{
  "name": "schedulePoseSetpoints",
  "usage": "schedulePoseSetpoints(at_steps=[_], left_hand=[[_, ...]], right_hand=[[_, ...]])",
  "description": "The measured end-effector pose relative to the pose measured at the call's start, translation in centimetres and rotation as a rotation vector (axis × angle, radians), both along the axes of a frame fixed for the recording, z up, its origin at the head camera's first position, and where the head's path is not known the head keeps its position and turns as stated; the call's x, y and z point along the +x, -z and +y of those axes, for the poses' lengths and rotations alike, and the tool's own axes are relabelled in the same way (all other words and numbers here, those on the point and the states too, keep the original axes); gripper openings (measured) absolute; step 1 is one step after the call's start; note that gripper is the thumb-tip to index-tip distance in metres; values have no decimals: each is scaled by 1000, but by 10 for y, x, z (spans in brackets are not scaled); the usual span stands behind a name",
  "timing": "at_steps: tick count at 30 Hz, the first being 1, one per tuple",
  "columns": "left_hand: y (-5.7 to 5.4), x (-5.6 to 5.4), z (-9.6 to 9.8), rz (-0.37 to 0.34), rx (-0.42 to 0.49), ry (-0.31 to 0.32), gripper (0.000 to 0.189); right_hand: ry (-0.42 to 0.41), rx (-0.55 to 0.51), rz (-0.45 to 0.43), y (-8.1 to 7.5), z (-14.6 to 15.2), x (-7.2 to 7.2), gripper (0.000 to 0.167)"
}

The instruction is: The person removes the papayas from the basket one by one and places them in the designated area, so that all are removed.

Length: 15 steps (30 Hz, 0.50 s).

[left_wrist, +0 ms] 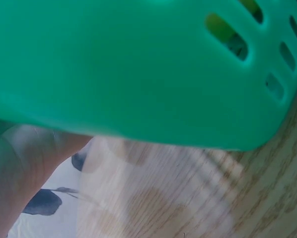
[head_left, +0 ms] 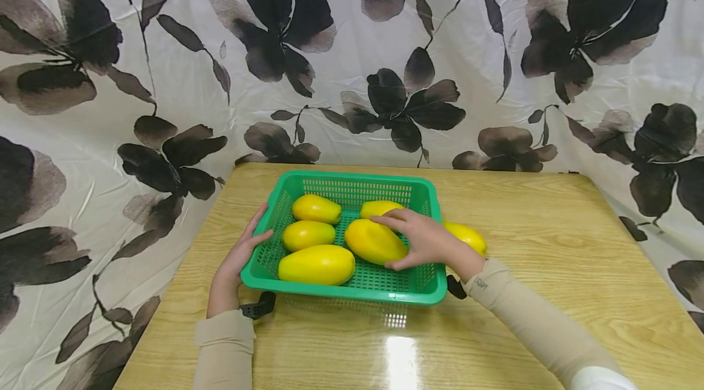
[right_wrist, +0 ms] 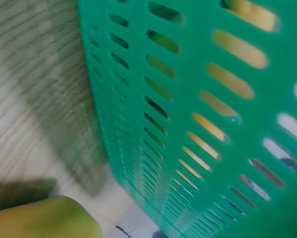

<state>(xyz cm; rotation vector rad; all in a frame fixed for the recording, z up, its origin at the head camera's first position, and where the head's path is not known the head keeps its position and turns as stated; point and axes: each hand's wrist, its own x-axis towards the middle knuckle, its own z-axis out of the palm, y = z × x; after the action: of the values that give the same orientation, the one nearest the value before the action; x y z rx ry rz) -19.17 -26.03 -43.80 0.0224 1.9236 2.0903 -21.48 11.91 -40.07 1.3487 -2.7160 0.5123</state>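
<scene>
A green plastic basket (head_left: 343, 294) with slotted walls stands on the table, holding several yellow papayas. My left hand (head_left: 238, 258) holds its left rim, thumb over the edge and fingers along the outside. Inside the basket, on the right, my right hand (head_left: 426, 238) grips a papaya (head_left: 371, 242), thumb on the near side and fingers over the top. Behind that one lies another papaya (head_left: 379, 208), partly hidden by the hand. On the left side are a back papaya (head_left: 316, 209), a middle papaya (head_left: 308, 235) and a larger front papaya (head_left: 316, 265).
One more papaya (head_left: 467, 238) lies on the wooden table (head_left: 550, 243), just right of the basket, partly behind my right forearm. Floral cloth (head_left: 341, 60) hangs behind the table and down its sides. Black wrist devices (head_left: 260, 305) sit at both wrists, near the basket's front corners.
</scene>
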Motion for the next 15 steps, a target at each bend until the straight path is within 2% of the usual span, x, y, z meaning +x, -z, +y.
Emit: schedulePoseSetpoints(at_steps=[8, 15], left_hand=[[0, 1, 2, -1, 26, -1, 64], [0, 0, 0, -11, 21, -6, 64]], right_hand=[[1, 31, -33, 2, 0, -1, 84], [-14, 55, 1, -20, 8, -6, 86]])
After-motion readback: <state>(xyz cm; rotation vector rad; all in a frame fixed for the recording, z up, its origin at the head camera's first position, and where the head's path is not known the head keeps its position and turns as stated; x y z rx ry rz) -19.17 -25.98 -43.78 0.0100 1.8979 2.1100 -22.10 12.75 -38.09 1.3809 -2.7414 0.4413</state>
